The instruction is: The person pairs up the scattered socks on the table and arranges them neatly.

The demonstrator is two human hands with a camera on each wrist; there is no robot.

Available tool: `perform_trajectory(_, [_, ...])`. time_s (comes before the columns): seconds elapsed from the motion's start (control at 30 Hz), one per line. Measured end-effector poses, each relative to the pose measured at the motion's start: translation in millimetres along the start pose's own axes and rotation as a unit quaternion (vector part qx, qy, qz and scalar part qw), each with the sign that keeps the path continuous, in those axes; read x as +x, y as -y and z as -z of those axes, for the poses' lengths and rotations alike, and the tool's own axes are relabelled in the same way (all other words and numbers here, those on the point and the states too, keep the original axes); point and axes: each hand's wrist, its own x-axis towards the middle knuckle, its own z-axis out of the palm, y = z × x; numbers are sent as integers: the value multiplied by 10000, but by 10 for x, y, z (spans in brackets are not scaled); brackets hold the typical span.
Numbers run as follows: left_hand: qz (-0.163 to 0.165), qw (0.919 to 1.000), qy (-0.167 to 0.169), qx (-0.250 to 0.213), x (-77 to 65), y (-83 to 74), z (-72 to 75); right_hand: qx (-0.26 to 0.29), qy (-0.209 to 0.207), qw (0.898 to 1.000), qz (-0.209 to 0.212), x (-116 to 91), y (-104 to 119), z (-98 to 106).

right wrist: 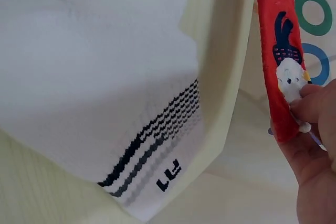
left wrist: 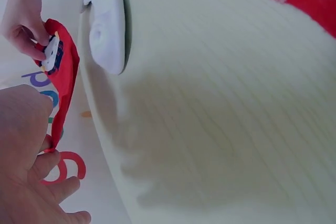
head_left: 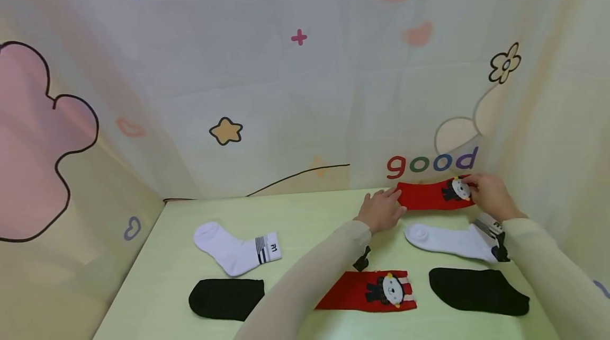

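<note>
A red sock [head_left: 424,196] with a cartoon animal on it is stretched sideways between both hands at the table's far right edge. My left hand [head_left: 381,209] pinches its left end between thumb and finger, the other fingers spread. At the cuff end, by the animal's face, my right hand [head_left: 491,195] pinches the fabric. In the left wrist view the red sock [left wrist: 65,72] hangs between the two hands. Just nearer than it lies a white sock [head_left: 450,240] with black stripes, partly covered by the right wrist.
A second red sock [head_left: 367,295] lies nearer, partly behind the left forearm. Black socks [head_left: 478,291] [head_left: 226,297] lie at front right and front left. Another white striped sock [head_left: 238,252] is on the left. A printed curtain [head_left: 286,91] rises behind the table.
</note>
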Motion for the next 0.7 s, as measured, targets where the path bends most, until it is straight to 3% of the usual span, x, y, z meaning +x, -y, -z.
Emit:
perform_trajectory(0.43, [-228,9992,-205,-249,-184,130,169,-101,-156,9994,309,-57,182,172])
perform_trajectory(0.7, [-402,9979,-391,-337,-311,248,261,-134,-579,9954,757,-90,317,278])
